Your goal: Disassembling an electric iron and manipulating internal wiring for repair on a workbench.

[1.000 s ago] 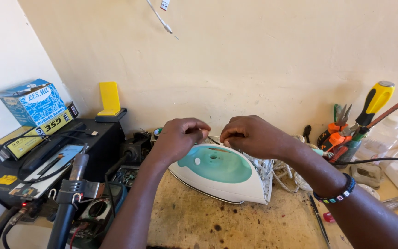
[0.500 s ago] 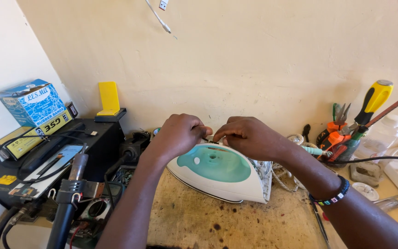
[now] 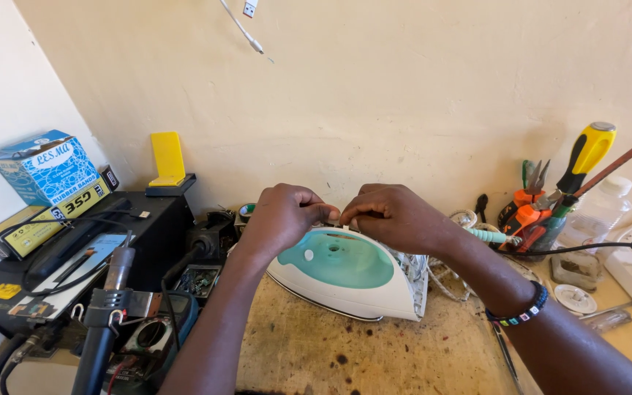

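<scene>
The left hand (image 3: 283, 216) and right hand (image 3: 393, 216) now sit closer together than a second ago, their fingertips nearly meeting above the far edge of the white and teal iron (image 3: 349, 274). The right hand shifts slightly left, and the iron's teal top shows more fully below both hands.

Both forearms reach in from the near edge and converge at the centre. The left hand (image 3: 281, 217) and right hand (image 3: 393, 216) are curled knuckles-up, fingertips pinched together and nearly touching. A beaded band circles the right wrist.
</scene>
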